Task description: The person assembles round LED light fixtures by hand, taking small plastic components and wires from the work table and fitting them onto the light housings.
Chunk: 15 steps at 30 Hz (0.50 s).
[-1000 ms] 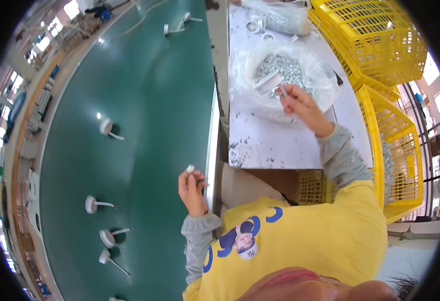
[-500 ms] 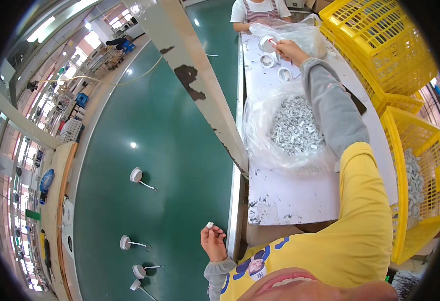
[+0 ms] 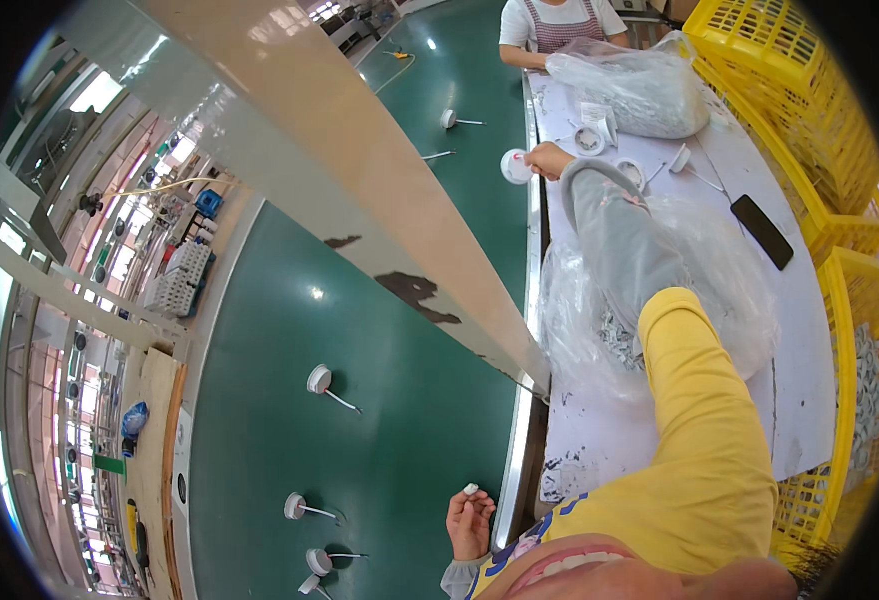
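- Over the right-hand edge of the green surface (image 3: 409,400), the right hand (image 3: 549,160) held a round white part (image 3: 512,167), fingers closed at its side; that grip probably left the broad face clear.
- Lower down, near the same edge, the left hand (image 3: 469,525) pinched a small white piece (image 3: 470,489) up at the fingertips, presumably because so slight a thing offered little else to grip.
- On the green surface, round stalked pieces (image 3: 319,379) lay mostly well apart, though two at the bottom sat just beside each other; the spacing perhaps spared their thin stalks from catching.
- Beneath the right forearm, partly hidden by it, a clear bag (image 3: 749,330) of small grey pieces (image 3: 616,345) rested on the white table (image 3: 599,440), seemingly placed for easy reach.
- Farther up, white rings (image 3: 588,140) were grouped near a second clear bag (image 3: 639,90), perhaps to be handy too.
- A dark phone (image 3: 762,231) lay toward the table's right side, apparently out of the hands' way.
- Yellow crates (image 3: 841,350) lined that side, likely sparing table space; one contained grey parts (image 3: 864,390).
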Available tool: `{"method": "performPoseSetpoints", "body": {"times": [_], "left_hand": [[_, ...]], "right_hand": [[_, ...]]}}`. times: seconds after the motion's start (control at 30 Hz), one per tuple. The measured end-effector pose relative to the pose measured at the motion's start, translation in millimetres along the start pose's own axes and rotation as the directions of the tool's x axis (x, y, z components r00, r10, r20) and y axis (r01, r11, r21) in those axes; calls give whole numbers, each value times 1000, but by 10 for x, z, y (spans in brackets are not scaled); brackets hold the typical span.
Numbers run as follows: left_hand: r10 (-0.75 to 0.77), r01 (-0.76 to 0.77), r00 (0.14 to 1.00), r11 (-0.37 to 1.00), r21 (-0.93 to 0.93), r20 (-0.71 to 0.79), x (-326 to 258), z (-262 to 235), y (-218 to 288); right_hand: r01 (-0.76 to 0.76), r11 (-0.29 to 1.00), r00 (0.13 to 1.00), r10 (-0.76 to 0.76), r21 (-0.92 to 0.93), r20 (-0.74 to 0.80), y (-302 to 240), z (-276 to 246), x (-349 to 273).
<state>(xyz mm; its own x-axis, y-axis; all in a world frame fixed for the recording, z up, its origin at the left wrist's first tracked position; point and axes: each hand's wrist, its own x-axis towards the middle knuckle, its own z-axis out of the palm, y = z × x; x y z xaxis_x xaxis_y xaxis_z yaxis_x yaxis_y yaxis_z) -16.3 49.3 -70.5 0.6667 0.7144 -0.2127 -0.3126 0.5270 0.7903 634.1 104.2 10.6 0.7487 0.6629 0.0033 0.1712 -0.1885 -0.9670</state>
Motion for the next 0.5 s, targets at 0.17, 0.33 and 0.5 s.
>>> {"method": "performPoseSetpoints", "body": {"times": [0.17,0.33,0.5], "left_hand": [[-83,83,996,997,3,45,8,-101,5],[-104,104,995,995,-8,7,-20,-54,-19],[-68,68,998,997,29,-7,-22,44,-20]], "right_hand": [[-59,996,997,54,69,63,98,197,474],[-242,913,920,107,-329,-377,104,431,862],[32,800,978,-150,-599,-148,415,456,789]]}}
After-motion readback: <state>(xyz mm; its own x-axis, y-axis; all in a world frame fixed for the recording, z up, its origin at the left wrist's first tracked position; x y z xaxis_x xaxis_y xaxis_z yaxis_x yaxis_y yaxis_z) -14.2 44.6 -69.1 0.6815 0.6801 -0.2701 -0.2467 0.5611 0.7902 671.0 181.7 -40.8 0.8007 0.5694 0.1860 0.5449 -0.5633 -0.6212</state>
